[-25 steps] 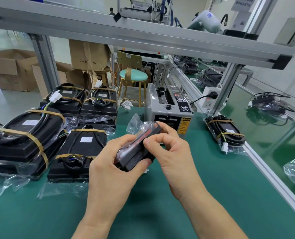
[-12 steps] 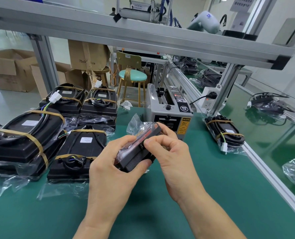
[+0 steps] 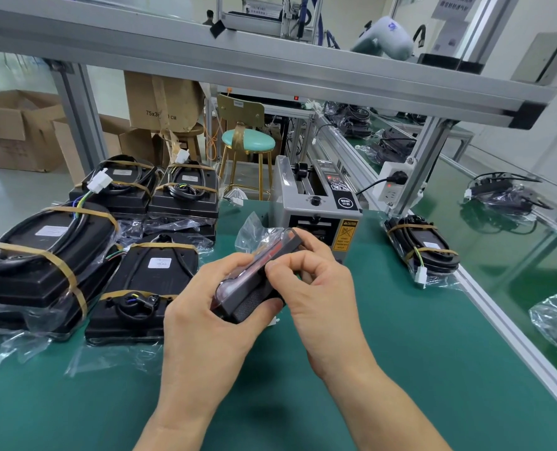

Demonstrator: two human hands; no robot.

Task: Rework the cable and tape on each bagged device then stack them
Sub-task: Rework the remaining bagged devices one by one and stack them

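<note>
A black bagged device (image 3: 257,281) with a reddish face is held edge-up over the green mat (image 3: 400,369). My left hand (image 3: 205,320) grips its near end from below and the left. My right hand (image 3: 316,288) curls over its right side, fingertips pinching at the top edge. Clear bag plastic (image 3: 254,227) sticks out at the far end. Several taped, bagged devices with coiled cables lie in stacks at the left (image 3: 39,255), (image 3: 153,281), (image 3: 186,193). One more bagged device (image 3: 423,249) lies at the right by the rail.
A grey tape dispenser (image 3: 316,203) stands just behind the hands. An aluminium frame post (image 3: 426,157) with a white power strip (image 3: 395,187) rises at the right; a rail (image 3: 511,336) bounds the mat. Cardboard boxes (image 3: 20,128) and a teal stool (image 3: 247,143) stand beyond the table.
My right hand's fingers have curled in tighter on the device's top edge. The device and my left hand have stayed in nearly the same place.
</note>
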